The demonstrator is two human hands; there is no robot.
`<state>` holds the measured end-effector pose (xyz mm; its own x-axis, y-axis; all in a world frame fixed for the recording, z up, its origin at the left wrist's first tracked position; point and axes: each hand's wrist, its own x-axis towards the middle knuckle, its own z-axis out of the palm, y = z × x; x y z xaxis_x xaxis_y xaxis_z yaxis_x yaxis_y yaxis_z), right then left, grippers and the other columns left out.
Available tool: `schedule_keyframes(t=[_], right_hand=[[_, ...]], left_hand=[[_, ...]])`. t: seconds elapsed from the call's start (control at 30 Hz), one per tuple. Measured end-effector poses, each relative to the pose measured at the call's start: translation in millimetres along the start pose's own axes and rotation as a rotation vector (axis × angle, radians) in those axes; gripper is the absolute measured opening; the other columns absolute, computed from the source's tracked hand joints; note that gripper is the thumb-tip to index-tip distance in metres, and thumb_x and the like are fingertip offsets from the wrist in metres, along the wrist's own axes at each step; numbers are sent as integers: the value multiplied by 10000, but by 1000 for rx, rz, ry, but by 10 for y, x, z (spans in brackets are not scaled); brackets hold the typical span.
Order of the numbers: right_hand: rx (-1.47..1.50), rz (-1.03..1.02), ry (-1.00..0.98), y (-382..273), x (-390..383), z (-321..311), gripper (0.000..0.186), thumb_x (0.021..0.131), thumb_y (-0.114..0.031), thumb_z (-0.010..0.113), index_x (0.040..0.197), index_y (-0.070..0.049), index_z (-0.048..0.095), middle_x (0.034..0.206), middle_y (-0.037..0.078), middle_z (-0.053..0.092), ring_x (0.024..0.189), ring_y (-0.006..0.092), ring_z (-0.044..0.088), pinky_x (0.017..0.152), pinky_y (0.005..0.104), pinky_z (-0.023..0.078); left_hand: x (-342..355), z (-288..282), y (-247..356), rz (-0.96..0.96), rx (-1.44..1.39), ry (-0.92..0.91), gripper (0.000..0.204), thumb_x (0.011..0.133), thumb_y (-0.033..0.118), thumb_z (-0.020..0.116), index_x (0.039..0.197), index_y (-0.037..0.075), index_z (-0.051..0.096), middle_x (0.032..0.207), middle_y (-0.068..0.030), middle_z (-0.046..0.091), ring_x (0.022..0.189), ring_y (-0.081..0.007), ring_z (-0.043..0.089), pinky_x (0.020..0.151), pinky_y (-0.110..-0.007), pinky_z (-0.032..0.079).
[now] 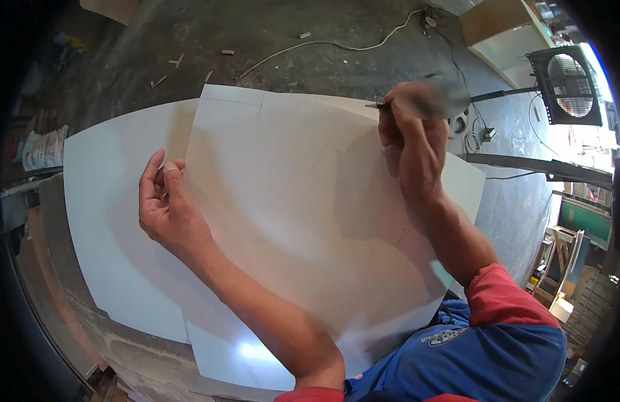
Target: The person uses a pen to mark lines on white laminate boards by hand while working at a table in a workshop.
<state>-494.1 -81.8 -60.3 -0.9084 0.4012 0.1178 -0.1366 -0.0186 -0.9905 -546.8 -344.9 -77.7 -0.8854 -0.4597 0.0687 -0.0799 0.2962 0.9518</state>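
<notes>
A large white sheet [276, 181] lies over another white panel [116, 201], its upper left corner marked with thin dark lines. My left hand [168, 201] is raised beside the left edge of the upper sheet. Its fingers are loosely curled and apart, with nothing visible in them. Over the far right part of the sheet, my right hand [417, 134] is closed on a slim pen [380, 106], its pale pointed tip facing left. A blurred patch hides part of that hand and whatever is behind it. My right hand casts a shadow on the sheet.
A pale cable [323, 44] curves over the dark floor, among several small offcuts [227, 52]. To the right stand a black framed lamp or fan [568, 84] on an arm and a wooden box [501, 33]. A printed sack [45, 149] stands at the left.
</notes>
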Motion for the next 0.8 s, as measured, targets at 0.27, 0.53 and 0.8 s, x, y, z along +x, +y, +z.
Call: schedule_keyframes(t=[0.27, 0.53, 0.8], right_hand=[[151, 95, 166, -26, 64, -8, 286, 1087, -318, 420, 1031, -76, 562, 737, 30, 538, 605, 102, 457, 552, 222, 351], [-204, -490, -507, -42, -380, 321, 188, 867, -21, 661, 1045, -56, 612, 911, 92, 633, 714, 240, 659, 572, 356, 521], [65, -272, -419, -114, -642, 1477, 145, 920, -31, 613, 1063, -44, 595, 991, 118, 592, 732, 305, 639, 593, 378, 517]], left_hand=[[-5, 8, 26, 24, -38, 37, 223, 955, 124, 626, 1128, 26, 727, 851, -44, 707, 800, -108, 628, 754, -263, 519], [-52, -61, 146, 49, -288, 419, 184, 943, 80, 595, 1063, -18, 695, 659, 48, 444, 602, -48, 333, 553, -222, 254], [-3, -105, 155, -37, -236, 548, 188, 941, 137, 594, 1022, 12, 707, 642, 70, 401, 569, -37, 290, 502, -230, 216]])
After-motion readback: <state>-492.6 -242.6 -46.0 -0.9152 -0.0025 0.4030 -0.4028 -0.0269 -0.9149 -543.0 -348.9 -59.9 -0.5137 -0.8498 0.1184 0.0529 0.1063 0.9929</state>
